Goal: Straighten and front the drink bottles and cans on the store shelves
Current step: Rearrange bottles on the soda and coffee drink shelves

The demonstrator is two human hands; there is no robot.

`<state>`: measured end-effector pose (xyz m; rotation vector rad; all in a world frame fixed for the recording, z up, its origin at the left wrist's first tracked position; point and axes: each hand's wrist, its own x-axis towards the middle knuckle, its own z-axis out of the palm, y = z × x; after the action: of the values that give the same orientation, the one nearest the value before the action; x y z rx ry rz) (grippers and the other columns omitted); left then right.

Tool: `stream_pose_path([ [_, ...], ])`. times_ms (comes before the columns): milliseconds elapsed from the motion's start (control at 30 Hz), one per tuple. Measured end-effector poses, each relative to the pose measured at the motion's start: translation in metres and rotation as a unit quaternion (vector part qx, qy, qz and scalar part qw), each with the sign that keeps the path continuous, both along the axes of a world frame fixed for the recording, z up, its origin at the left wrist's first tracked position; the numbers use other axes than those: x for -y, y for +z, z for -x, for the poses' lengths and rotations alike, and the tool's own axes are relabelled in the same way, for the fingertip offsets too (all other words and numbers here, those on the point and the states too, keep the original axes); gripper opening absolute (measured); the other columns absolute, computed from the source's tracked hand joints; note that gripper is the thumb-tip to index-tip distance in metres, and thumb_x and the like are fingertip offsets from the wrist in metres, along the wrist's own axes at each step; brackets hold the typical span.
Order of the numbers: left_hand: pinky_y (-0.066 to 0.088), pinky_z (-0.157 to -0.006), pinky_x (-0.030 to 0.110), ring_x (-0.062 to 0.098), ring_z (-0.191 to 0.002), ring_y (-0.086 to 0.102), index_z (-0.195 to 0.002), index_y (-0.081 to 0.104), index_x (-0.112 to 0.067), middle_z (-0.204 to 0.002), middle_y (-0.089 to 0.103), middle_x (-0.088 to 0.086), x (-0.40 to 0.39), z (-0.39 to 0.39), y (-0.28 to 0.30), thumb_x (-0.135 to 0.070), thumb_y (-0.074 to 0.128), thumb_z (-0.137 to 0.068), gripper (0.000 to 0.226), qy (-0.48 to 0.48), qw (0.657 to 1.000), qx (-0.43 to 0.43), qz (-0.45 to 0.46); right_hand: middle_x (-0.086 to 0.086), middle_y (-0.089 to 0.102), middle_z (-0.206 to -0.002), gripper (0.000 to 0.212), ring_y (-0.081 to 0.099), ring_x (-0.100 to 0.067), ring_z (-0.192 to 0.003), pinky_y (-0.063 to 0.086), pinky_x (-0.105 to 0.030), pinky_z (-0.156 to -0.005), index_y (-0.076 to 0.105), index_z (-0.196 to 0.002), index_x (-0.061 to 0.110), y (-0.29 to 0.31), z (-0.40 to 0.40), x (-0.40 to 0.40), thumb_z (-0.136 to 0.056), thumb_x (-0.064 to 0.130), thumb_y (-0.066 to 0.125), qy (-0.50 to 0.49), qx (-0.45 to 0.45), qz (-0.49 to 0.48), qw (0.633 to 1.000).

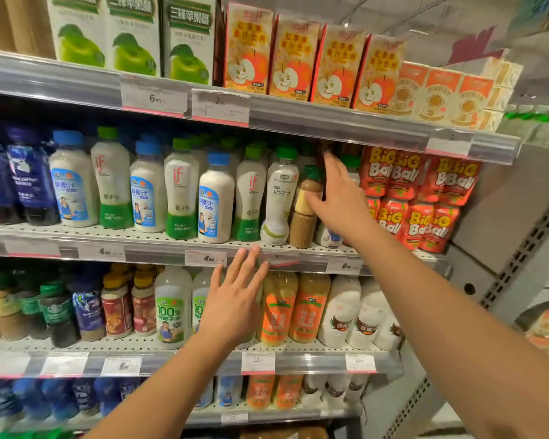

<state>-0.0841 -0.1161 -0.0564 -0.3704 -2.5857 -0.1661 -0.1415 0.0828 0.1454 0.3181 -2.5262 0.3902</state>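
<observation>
A brown ribbed bottle [304, 213] with a yellow label and green cap stands on the middle shelf [159, 240], right of a white coconut-water bottle [278, 198]. My right hand [339, 194] reaches into that shelf with fingers extended, thumb against the brown bottle, fingertips toward bottles behind it. My left hand [235, 299] hovers open, fingers spread, in front of the middle shelf's price rail and the bottles below. White bottles with green or blue caps [216, 198] fill the rest of the row.
Red Big Ball pouches [425, 198] hang right of my right hand. Juice cartons [295, 58] line the top shelf. Orange bottles [278, 308] and white coconut bottles [339, 312] stand on the lower shelf. A grey slotted upright [520, 258] ends the bay at right.
</observation>
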Motion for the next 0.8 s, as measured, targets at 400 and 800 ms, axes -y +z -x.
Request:
stream_pose_path([
  [400,0.008,-0.124,0.057,0.023,-0.152,-0.027,-0.153,0.032,-0.03,-0.164,-0.031,-0.004,-0.006,-0.012,0.015,-0.051,0.054,-0.086,0.074,-0.009,0.998,0.065,-0.014,-0.005,0.066,-0.118,0.06,0.064,-0.03,-0.1,0.053,-0.04,-0.081,0.041,-0.132,0.025,-0.012,-0.043,0.011,-0.088,0.05,0.072,-0.031,-0.049,0.137,0.989],
  [800,0.027,-0.121,0.045,0.026,-0.151,0.026,-0.139,0.055,-0.028,-0.165,0.029,0.003,-0.015,-0.065,0.064,-0.055,0.049,-0.087,0.059,-0.011,0.984,0.159,-0.08,0.012,0.067,-0.093,0.036,0.069,-0.019,-0.072,0.059,-0.045,-0.07,0.058,-0.105,0.038,-0.129,-0.161,-0.048,-0.08,0.06,0.072,0.074,0.064,0.348,0.932],
])
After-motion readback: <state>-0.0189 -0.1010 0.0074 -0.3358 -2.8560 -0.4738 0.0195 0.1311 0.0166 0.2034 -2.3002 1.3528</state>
